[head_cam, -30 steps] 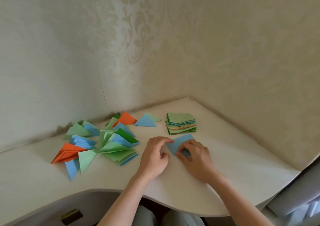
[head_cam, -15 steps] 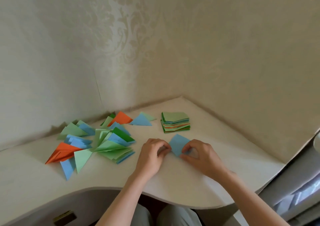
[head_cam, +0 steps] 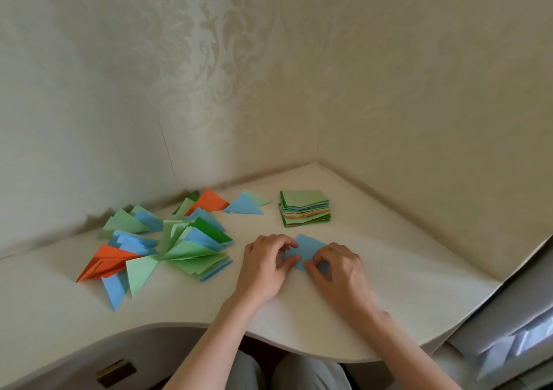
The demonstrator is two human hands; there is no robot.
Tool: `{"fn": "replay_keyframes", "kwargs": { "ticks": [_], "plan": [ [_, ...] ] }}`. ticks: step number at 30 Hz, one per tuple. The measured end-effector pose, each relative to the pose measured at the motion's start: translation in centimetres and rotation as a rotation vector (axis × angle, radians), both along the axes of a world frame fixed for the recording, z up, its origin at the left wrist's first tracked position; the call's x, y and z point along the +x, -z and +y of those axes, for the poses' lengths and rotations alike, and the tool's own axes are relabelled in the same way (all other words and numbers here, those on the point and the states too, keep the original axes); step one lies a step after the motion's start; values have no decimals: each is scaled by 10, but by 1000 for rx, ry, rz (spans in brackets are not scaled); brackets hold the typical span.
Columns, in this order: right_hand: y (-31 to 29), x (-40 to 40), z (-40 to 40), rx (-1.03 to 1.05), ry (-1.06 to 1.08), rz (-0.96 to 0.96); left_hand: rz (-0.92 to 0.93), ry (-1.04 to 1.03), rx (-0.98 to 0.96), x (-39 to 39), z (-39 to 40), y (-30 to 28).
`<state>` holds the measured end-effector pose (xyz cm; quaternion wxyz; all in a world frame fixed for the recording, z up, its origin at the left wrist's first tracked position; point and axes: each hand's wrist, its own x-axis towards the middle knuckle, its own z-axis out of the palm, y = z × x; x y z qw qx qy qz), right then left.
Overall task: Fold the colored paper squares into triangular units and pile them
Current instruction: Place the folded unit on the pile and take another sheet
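A blue paper square (head_cam: 308,247) lies on the white desk (head_cam: 389,270) between my two hands. My left hand (head_cam: 263,265) pinches its left side with curled fingers and thumb. My right hand (head_cam: 338,270) pinches its near right corner. Much of the blue paper is hidden under the fingers. A stack of unfolded colored squares (head_cam: 305,208), light green on top, sits just behind the hands. A loose pile of folded triangular units (head_cam: 179,240) in green, blue and orange spreads over the left of the desk.
Wallpapered walls (head_cam: 389,105) meet in a corner behind the desk. The desk's curved front edge (head_cam: 299,350) runs just above my knees. A grey surface (head_cam: 508,329) lies lower right, past the desk's right edge.
The camera view shifted slightly. Both hands stayed on the blue paper and closed in, working its near edge; the paper turned a little on the desk.
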<state>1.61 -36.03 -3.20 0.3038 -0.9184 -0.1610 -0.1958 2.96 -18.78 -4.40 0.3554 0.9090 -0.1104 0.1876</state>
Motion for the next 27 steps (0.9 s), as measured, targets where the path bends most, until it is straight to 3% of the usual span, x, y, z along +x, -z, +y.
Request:
{"fn": "replay_keyframes", "kwargs": {
  "ticks": [4, 18, 22, 27],
  "plan": [
    [0, 0, -1, 36, -15, 19, 19, -57, 108, 4, -3, 3],
    [-5, 2, -16, 185, -78, 252, 92, -55, -44, 2, -2, -7],
    [-4, -1, -9, 215, -44, 205, -43, -65, -86, -21, -16, -23],
    [-7, -7, 1, 173, -3, 183, 187, 38, 13, -47, -36, -26]
  ]
}}
